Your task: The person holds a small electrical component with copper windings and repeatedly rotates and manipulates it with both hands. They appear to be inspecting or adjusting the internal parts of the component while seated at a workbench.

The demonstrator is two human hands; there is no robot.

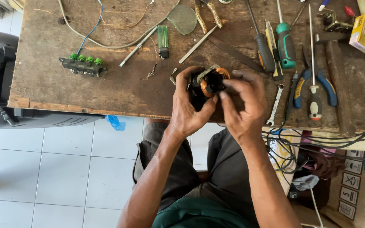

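Workbench: worn wooden workbench above white floor tiles, front edge just behind the hands.
Clutter right: screwdrivers, blue-handled pliers, small spanner crowding close.
Clutter left: green terminal block, green lighter, open bench between.
Left hand: clasping the copper-wound motor coil at the bench edge.
Right hand: fingertips pinching the coil's copper side.
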